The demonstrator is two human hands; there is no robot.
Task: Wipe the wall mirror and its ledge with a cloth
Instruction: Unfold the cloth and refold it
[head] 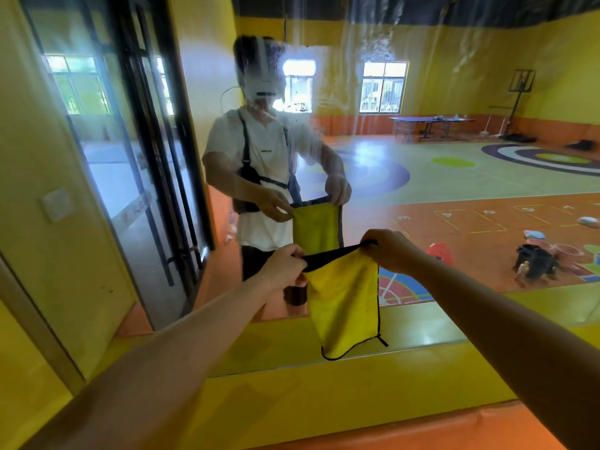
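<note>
A yellow cloth (344, 297) with a dark edge hangs in front of the wall mirror (422, 177), stretched between both hands. My left hand (285, 267) pinches its top left corner. My right hand (389, 250) grips the top right corner. The cloth hangs down freely, its lower end just above the yellow ledge (292, 397) under the mirror. Smears and streaks show on the upper part of the glass. The mirror reflects a person holding the same cloth.
A black-framed glass door (152, 177) stands left of the mirror, with a wall switch (56, 204) further left. An orange padded edge (438, 430) runs below the ledge. Reflected: a hall with a table-tennis table, buckets and a bag.
</note>
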